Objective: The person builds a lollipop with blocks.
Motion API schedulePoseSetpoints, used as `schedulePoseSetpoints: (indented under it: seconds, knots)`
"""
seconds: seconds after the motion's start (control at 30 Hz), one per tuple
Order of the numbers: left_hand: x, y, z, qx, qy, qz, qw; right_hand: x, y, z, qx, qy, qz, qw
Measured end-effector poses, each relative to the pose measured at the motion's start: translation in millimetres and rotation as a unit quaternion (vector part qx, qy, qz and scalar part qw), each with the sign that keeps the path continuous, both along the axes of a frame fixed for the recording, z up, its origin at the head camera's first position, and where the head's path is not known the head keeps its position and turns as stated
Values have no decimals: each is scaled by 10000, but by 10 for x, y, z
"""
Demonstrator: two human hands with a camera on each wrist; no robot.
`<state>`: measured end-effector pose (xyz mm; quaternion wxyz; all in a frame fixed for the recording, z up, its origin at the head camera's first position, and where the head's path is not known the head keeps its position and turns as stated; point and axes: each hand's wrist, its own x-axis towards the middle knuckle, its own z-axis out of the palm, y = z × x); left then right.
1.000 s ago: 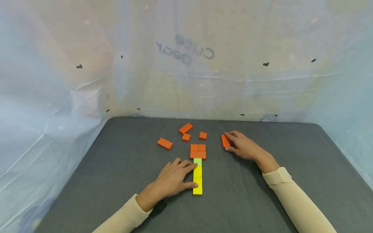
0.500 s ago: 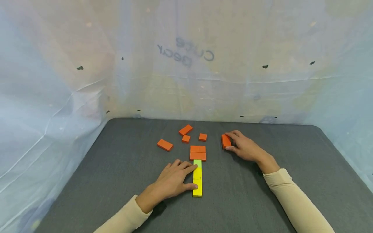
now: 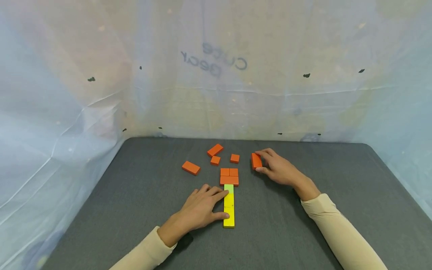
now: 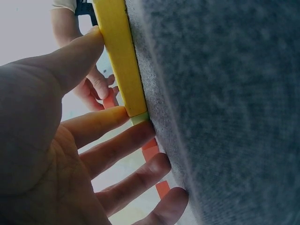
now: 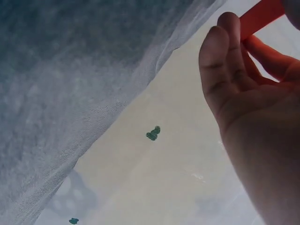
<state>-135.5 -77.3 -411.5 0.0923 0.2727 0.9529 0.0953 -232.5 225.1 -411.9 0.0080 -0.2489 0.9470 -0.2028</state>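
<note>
To the right of the joined orange blocks [image 3: 229, 180] on the dark grey tabletop [image 3: 287, 232], the right hand [image 3: 281, 168] pinches an orange rectangular block [image 3: 256, 161], while the left hand [image 3: 197, 210], fingers apart, touches the near-side yellow-and-green strip [image 3: 229, 202] with thumb and forefinger.

Right hand [image 3: 281, 168] covers 1 side of the orange block [image 3: 255, 161] in the head view, and the right wrist cam chops that block off at the top edge. Left wrist cam lops the yellow strip [image 4: 123, 61] off up top too. Some dark thing [image 3: 186, 240] by the left hand [image 3: 200, 209] is mostly hidden, no clue what. Both sleeves [image 3: 145, 249] run off the head view.
</note>
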Motion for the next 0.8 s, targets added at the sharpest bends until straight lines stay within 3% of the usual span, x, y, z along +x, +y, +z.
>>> schedulePoseSetpoints:
  seconds: [0.43,0.8]
  knots:
    - [-9,4,-27,-18,80,-22,10000,-8,-56,-22,-80,66,42,9999]
    - [-13,5,-16,-70,-20,12,10000,-15,-159,-20,-234,-297,345,9987]
